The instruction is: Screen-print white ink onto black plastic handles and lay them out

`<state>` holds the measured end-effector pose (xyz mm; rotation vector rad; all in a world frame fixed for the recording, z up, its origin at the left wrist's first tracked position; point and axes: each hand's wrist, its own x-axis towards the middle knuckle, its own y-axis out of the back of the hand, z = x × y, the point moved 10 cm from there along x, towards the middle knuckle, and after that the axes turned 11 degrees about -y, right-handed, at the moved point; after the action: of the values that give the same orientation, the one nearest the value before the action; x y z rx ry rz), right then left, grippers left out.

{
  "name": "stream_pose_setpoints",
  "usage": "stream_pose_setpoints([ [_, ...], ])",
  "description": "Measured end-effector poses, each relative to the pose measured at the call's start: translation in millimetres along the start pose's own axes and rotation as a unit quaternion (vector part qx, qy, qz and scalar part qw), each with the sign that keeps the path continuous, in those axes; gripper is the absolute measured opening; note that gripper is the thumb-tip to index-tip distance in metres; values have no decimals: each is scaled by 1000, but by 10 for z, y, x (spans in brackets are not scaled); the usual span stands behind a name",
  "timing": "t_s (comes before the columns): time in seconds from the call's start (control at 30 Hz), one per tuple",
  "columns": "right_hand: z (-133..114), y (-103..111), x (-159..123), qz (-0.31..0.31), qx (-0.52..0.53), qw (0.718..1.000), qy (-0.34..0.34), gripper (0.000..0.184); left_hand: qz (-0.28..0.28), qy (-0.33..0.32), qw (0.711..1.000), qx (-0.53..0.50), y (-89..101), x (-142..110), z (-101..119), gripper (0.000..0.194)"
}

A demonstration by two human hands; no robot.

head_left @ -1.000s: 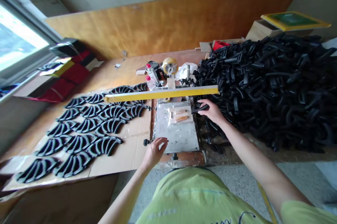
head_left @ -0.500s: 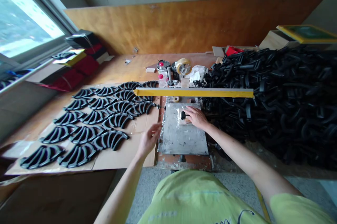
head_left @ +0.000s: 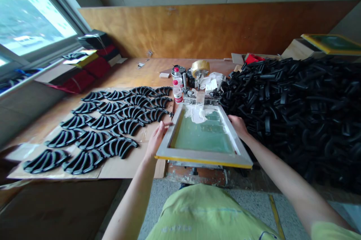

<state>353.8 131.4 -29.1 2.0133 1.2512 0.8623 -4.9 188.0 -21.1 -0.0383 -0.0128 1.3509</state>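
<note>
A screen-printing frame (head_left: 243, 154) lies lowered over the metal base plate, its near edge wrapped in yellow tape. Its green mesh (head_left: 201, 135) carries a smear of white ink (head_left: 199, 114) towards the far end. A pale flat strip (head_left: 200, 99) stands in the ink. At the frame's left side, my left hand (head_left: 158, 138) has its fingers closed on the edge. My right hand (head_left: 239, 126) grips the opposite side, with its fingertips partly hidden by the frame. The small black part on the plate is covered from sight.
Rows of curved black plastic parts (head_left: 84, 161) lie on cardboard (head_left: 121, 170) at left. A large heap of black parts (head_left: 296, 112) fills the right side. Behind the frame stand red-capped bottles (head_left: 177, 91) and a tape roll (head_left: 200, 68). Another yellow-edged frame (head_left: 334, 44) rests at far right.
The raised printing frame has come down over the plate. My right hand has left the small black part and taken the frame's right side; my left hand has moved up to its left side.
</note>
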Motion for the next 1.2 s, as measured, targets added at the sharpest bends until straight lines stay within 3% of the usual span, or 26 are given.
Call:
stream_pose_setpoints([
  [0.07,-48,157,243,52,-8,998,-17,26,-40,70,997,13,6,-164,-448,59],
  [0.1,-186,135,359,63,-21,998,-1,30,-50,85,995,15,1,-216,-633,65],
  [0.2,-776,-251,619,29,-79,993,78,53,-38,82,995,35,6,-254,-1016,81],
  [0.27,-1038,-613,710,-33,-132,986,99,46,-30,70,996,50,1,-239,-1143,78],
  [0.33,-1096,-888,743,-98,-179,975,89,28,-33,63,996,58,-11,-228,-1195,73],
  [0.4,-1032,-988,749,-124,-210,967,75,16,-35,69,995,66,-8,-231,-1220,69],
  [0.6,-839,-939,665,-74,-258,963,39,14,-30,80,994,67,2,-262,-1263,64],
  [0.73,-1088,-1064,257,-127,-216,954,168,14,-27,78,994,70,14,-263,-1296,61],
  [0.87,-1222,-945,-146,-210,-147,920,297,17,-24,71,994,83,37,-252,-1322,59],
  [0.97,-1214,-867,-117,-245,-117,913,303,15,-24,63,994,84,35,-247,-1317,58],
  [1.1,-1201,-878,50,-183,-110,944,252,18,-23,59,995,76,26,-254,-1265,56],
  [1.2,-1208,-936,-121,-181,-118,936,279,21,-19,62,996,67,15,-265,-1219,56],
])
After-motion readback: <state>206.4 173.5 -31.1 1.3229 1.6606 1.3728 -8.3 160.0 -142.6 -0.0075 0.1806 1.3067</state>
